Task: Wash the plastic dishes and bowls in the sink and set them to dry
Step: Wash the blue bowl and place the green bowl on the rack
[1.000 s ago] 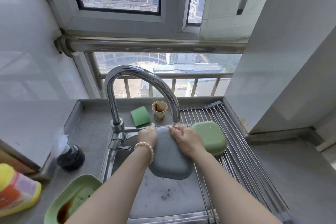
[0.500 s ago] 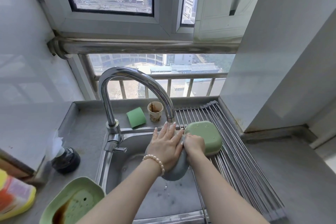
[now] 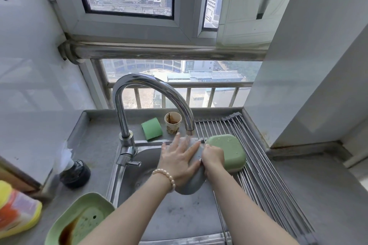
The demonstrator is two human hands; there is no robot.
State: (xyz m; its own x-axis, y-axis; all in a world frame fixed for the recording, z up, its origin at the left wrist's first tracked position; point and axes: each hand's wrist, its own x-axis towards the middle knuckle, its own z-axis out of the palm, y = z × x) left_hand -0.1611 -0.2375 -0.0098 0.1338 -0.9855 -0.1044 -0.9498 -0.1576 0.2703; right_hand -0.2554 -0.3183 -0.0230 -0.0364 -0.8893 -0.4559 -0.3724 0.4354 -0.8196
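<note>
Fingers (image 3: 214,150) of right hand (image 3: 213,158) partly hidden behind grey dish (image 3: 196,182).

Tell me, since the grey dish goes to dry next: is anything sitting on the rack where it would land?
Yes. An upturned green dish already lies on the near-left part of the drying rack, right beside the grey dish that the right hand grips and the left hand rubs. The rack's bars to the right and nearer the camera look free.

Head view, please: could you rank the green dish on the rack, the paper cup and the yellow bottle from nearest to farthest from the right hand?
From the right hand:
1. Green dish, touching it, on the rack to its right.
2. Paper cup, behind the sink.
3. Yellow bottle, far left on the counter.
</note>
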